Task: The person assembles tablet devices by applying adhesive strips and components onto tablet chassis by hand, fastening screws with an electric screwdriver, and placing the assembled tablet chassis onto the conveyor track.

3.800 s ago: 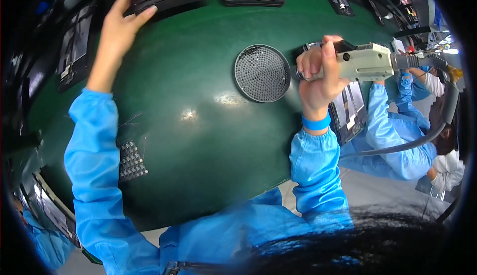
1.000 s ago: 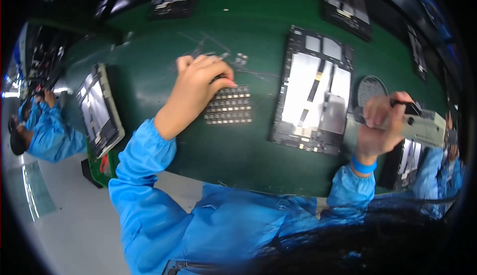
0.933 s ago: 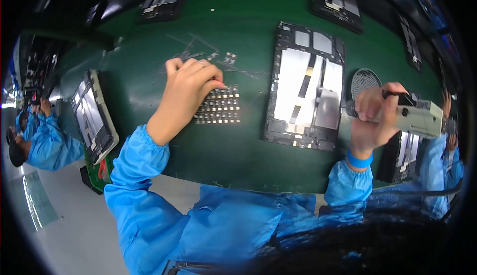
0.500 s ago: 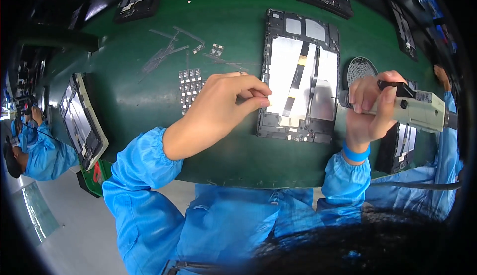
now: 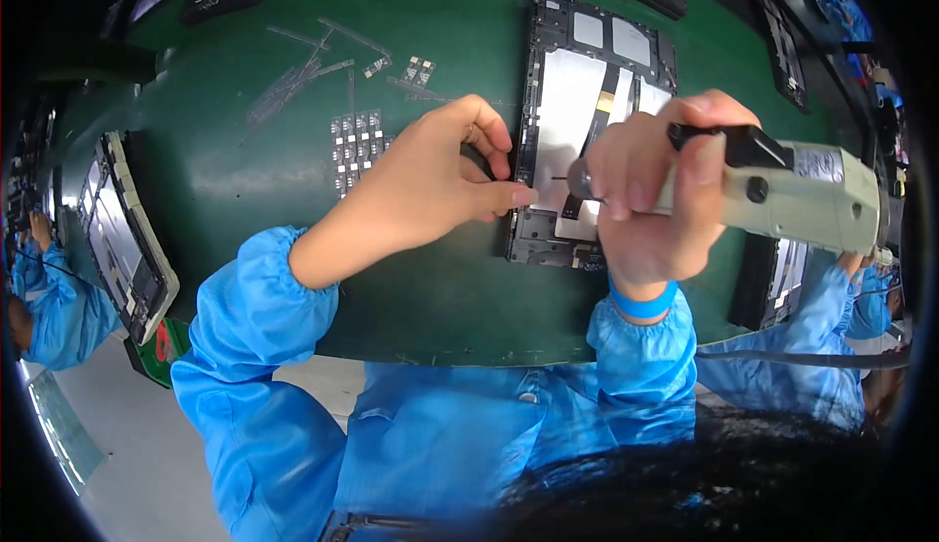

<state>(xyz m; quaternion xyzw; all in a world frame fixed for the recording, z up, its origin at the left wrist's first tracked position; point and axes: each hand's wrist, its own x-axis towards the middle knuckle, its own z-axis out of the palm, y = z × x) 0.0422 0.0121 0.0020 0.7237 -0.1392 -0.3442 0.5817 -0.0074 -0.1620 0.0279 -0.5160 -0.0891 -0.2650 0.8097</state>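
An opened tablet [image 5: 562, 102] lies on the bench before me, its silver plates and black frame showing. My right hand [image 5: 665, 190] is wrapped around a pale electric screwdriver [image 5: 807, 195] with a black lever. Its thin bit points left, over the left part of the tablet; whether the tip touches anything I cannot tell. At the tablet's left edge is my left hand [image 5: 421, 175], its thumb reaching onto the frame and its curled fingers apart from the thumb. Behind my right hand, part of the tablet is hidden.
Left of the tablet lie a sheet of small parts [image 5: 357, 146], two smaller pieces and several clear strips [image 5: 293, 87]. Another opened tablet [image 5: 132, 239] leans at the left; more stand along the back and right [image 5: 773, 283]. A cable [image 5: 802, 358] runs at lower right. Other people sit at both sides.
My right hand brought the screwdriver leftward over the tablet, covering the round dish seen before. My left thumb and fingers have parted from a pinch. The whole view has shifted slightly.
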